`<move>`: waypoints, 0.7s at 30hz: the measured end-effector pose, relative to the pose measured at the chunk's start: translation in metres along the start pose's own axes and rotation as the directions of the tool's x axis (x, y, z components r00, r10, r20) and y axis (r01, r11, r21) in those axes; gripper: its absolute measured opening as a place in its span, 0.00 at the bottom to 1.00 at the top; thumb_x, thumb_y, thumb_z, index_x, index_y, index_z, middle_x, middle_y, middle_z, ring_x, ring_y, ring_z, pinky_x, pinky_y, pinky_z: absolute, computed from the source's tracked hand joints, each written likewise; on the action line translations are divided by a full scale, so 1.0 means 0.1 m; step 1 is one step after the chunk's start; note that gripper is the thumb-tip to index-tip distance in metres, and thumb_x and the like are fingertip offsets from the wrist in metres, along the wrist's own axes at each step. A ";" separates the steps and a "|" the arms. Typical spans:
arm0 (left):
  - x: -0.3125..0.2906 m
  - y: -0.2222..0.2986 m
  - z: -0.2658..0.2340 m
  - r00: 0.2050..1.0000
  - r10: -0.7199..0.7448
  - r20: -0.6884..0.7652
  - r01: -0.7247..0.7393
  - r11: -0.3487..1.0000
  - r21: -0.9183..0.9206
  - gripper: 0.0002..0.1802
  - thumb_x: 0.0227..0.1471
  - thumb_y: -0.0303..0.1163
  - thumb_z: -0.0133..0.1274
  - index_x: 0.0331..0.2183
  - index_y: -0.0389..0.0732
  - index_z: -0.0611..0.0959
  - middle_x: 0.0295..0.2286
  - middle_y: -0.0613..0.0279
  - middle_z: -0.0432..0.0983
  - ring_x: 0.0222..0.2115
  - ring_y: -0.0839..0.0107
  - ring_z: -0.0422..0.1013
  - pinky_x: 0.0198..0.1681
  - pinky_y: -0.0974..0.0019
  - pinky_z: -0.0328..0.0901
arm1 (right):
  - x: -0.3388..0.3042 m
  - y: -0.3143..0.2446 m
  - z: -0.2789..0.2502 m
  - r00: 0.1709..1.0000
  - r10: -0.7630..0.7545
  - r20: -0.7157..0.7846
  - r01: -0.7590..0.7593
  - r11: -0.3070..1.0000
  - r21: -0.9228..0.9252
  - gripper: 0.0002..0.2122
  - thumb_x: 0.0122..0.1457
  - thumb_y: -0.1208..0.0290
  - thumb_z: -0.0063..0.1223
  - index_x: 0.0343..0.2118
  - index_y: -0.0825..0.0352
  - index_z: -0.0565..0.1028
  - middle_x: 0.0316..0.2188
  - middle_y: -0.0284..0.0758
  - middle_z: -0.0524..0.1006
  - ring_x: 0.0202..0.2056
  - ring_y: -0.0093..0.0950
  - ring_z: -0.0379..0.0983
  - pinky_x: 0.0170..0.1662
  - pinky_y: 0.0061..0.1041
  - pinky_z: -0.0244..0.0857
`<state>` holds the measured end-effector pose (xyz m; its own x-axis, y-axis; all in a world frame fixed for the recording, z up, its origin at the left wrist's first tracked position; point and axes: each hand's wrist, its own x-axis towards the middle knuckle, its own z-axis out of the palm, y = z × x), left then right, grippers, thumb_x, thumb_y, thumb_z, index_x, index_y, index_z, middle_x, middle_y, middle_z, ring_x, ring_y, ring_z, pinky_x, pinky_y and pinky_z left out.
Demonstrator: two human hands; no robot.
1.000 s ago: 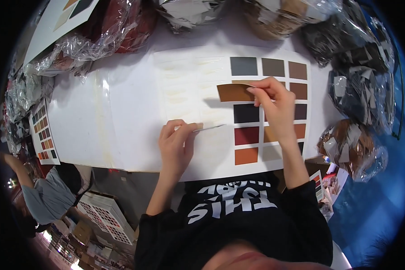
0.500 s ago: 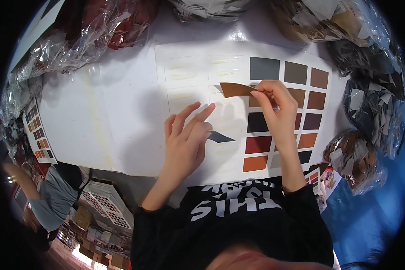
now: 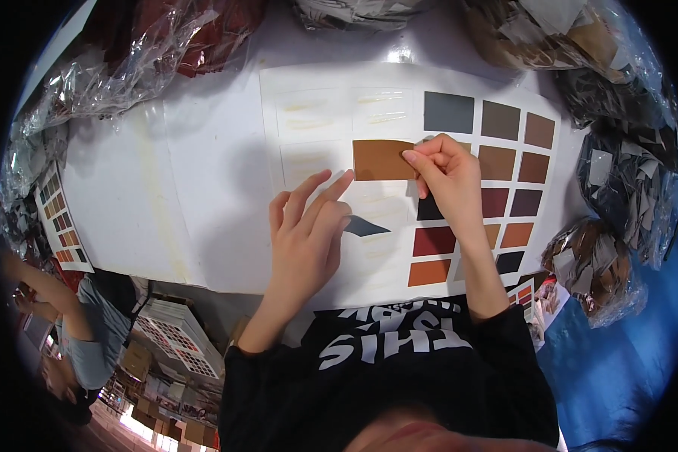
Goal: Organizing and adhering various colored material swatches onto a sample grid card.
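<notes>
A white sample card (image 3: 339, 77) lies in front of me, with rows of coloured swatches on its right part. Farther left it has outlined boxes streaked with yellowish glue. My right hand (image 3: 453, 181) pinches the right end of a brown swatch (image 3: 383, 160), which lies over a box in the second row, left of the stuck swatches. Its left index fingertip neighbour is my left hand (image 3: 305, 233), whose index finger reaches the swatch's lower left corner. A dark blue-grey swatch (image 3: 368, 226) sticks out from the curled part of that hand; the other fingers are spread.
Clear plastic bags hold dark red (image 3: 211, 45), brown (image 3: 535, 38), black-grey (image 3: 618, 177) and mixed brown pieces (image 3: 591, 260) around the card. Another swatch card (image 3: 64, 218) lies at the far left. A co-worker's arm (image 3: 68, 301) shows at lower left, near stacked cards (image 3: 177, 335).
My right hand has moved slightly left and lowered the brown swatch, which was tilted and now lies nearly flat over the box. The left hand has hardly moved. The co-worker's arms have shifted.
</notes>
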<state>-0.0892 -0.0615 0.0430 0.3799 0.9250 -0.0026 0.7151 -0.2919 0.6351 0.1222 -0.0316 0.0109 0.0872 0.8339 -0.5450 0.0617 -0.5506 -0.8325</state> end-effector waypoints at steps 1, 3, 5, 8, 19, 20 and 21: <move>0.00 -0.01 0.01 1.000 0.002 0.004 -0.002 1.000 -0.003 0.05 0.52 0.22 0.48 0.29 0.42 0.70 0.49 0.63 0.75 0.51 0.57 0.67 0.48 0.57 0.55 | 0.00 0.00 0.00 1.000 -0.002 0.010 0.002 1.000 -0.006 0.05 0.58 0.78 0.55 0.26 0.69 0.72 0.15 0.27 0.71 0.14 0.12 0.62 0.18 0.12 0.54; 0.02 -0.02 0.02 1.000 0.003 0.009 -0.003 1.000 -0.008 0.04 0.52 0.22 0.48 0.29 0.42 0.71 0.49 0.63 0.74 0.51 0.57 0.67 0.49 0.57 0.55 | 0.00 -0.01 0.02 1.000 0.001 0.004 -0.001 1.000 -0.016 0.05 0.58 0.77 0.55 0.26 0.69 0.72 0.15 0.27 0.71 0.14 0.12 0.62 0.18 0.12 0.53; 0.04 -0.02 0.03 0.999 0.013 0.034 -0.013 1.000 0.007 0.04 0.52 0.23 0.49 0.29 0.42 0.71 0.50 0.63 0.73 0.52 0.57 0.66 0.50 0.56 0.54 | 0.00 -0.01 0.02 1.000 0.004 -0.002 -0.004 1.000 -0.025 0.05 0.58 0.77 0.55 0.26 0.69 0.72 0.15 0.26 0.71 0.14 0.12 0.62 0.18 0.12 0.53; 0.08 -0.04 0.07 0.997 0.031 0.074 -0.037 0.997 0.071 0.06 0.49 0.24 0.53 0.29 0.43 0.72 0.51 0.66 0.71 0.54 0.64 0.64 0.51 0.56 0.56 | 0.00 0.00 0.01 1.000 0.014 -0.006 -0.014 0.999 -0.029 0.06 0.58 0.74 0.56 0.27 0.70 0.73 0.14 0.27 0.73 0.14 0.12 0.62 0.19 0.13 0.54; 0.16 -0.06 0.14 0.992 0.009 0.127 -0.022 0.995 0.100 0.03 0.51 0.24 0.51 0.28 0.41 0.73 0.51 0.64 0.72 0.55 0.63 0.63 0.54 0.54 0.54 | 0.00 -0.10 0.04 1.000 0.015 -0.002 -0.015 0.995 -0.099 0.08 0.58 0.74 0.56 0.25 0.70 0.71 0.13 0.28 0.71 0.14 0.14 0.63 0.19 0.16 0.55; 0.16 -0.05 0.14 0.992 0.008 0.123 -0.023 0.992 0.122 0.04 0.50 0.25 0.52 0.27 0.42 0.72 0.50 0.65 0.73 0.55 0.65 0.63 0.54 0.54 0.54 | 0.00 -0.11 0.04 1.000 0.014 -0.008 -0.015 0.995 -0.097 0.08 0.58 0.74 0.56 0.25 0.70 0.71 0.13 0.28 0.71 0.14 0.14 0.63 0.19 0.16 0.55; 0.16 -0.06 0.14 0.992 0.014 0.126 -0.030 0.992 0.122 0.04 0.50 0.25 0.52 0.27 0.42 0.72 0.50 0.65 0.73 0.55 0.65 0.63 0.54 0.54 0.54 | 0.00 -0.12 0.05 1.000 0.008 -0.002 -0.008 0.984 -0.180 0.09 0.58 0.72 0.56 0.25 0.70 0.71 0.12 0.29 0.71 0.13 0.15 0.63 0.19 0.16 0.55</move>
<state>-0.0786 -0.0485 0.0283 0.4606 0.8830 -0.0906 0.7698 -0.3466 0.5360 0.1169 -0.0245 0.0201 0.0901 0.8296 -0.5510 0.2389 -0.5551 -0.7967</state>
